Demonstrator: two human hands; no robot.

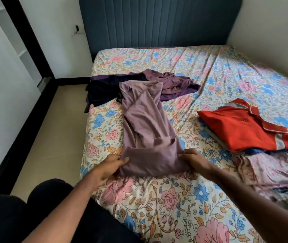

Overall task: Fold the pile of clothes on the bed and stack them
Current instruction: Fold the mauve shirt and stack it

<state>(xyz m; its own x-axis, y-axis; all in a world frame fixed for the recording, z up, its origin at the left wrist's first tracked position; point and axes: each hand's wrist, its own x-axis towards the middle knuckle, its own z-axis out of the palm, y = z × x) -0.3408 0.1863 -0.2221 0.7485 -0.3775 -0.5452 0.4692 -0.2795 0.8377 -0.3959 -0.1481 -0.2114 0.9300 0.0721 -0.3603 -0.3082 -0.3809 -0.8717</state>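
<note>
We are looking across the bed (201, 71), its right and near edges cut off by the frame. Toward its left edge the dark unfolded pile (139, 86) is bunching so its garments are hard to separate. The mauve garment (145, 127) is lying lengthwise from there. The stack (244, 127), red on top, is hiding lower layers. Our left hand (104, 170) and right hand (198, 161) are pinching its near end, fingers clamped.
</note>
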